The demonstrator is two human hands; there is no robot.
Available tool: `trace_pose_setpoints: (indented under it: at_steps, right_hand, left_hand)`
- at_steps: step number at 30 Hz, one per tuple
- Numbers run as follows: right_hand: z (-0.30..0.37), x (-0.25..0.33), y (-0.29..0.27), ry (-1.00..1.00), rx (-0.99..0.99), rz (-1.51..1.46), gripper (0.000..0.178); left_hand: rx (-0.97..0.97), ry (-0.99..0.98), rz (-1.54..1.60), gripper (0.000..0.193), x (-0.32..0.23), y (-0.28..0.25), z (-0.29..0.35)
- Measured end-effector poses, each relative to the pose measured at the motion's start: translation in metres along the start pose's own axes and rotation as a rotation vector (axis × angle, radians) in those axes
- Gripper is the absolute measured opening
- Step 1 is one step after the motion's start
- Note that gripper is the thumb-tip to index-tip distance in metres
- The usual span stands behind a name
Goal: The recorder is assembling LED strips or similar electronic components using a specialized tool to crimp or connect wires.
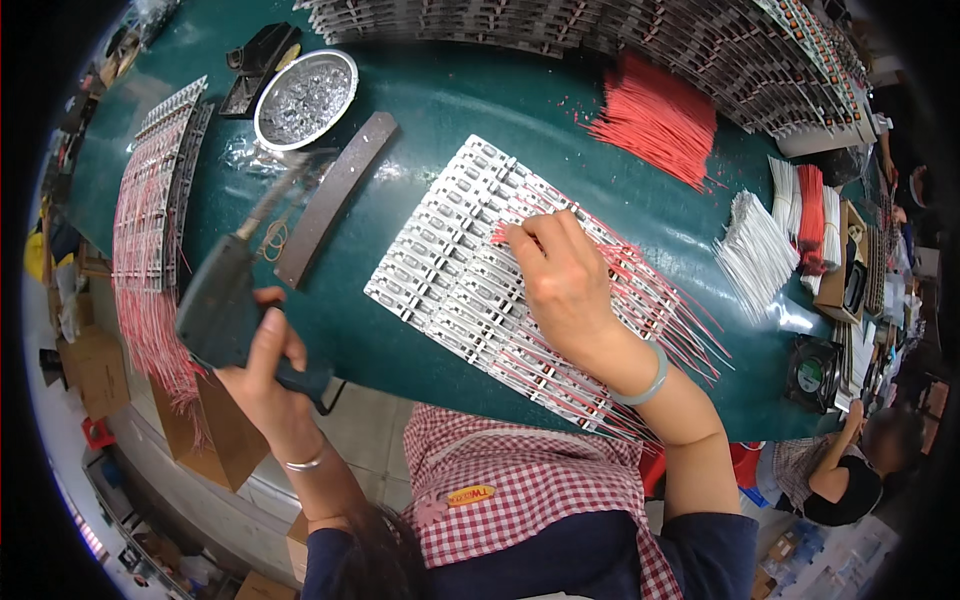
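My left hand [265,370] is wrapped round the handle of a dark pistol-shaped soldering gun [220,300]. Its long thin tip, smeared by motion, points up toward a round bowl [350,88] of silvery metal scraps. On the green table lies a panel of white circuit boards [430,235] in rows, with thin red wires [690,320] trailing over its right side. Above the panel my right hand [565,275] is closed, thumb and finger pinching short red wire ends [500,232]. The fingers hide part of what they hold.
A dark curved bar [335,200] lies between the soldering gun and the panel. Stacked wired panels [150,220] stand at the left edge. Farther off are a red wire pile [655,120], white wire bundles [755,250] and tall board stacks [560,25]. A small fan [815,372] sits right.
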State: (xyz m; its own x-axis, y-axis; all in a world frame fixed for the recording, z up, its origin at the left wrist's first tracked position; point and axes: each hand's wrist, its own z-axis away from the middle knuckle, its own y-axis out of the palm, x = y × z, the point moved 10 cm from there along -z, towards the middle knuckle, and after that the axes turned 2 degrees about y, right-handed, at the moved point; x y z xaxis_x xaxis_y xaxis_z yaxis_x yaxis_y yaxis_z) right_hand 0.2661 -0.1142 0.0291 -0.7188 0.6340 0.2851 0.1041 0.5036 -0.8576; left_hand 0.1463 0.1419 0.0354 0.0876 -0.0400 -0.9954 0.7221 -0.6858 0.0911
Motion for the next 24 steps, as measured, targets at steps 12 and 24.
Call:
trace_pose_setpoints:
  at_steps: [12,24]
  right_hand:
    - [0.004,0.012,-0.003,-0.014,-0.026,-0.045,0.030]
    - [0.003,0.013,-0.001,-0.013,-0.013,-0.027,0.029]
  left_hand:
    - [0.311,-0.162,-0.253,0.034,0.034,0.034,0.072]
    - [0.416,0.011,-0.419,0.028,0.027,0.051,0.075]
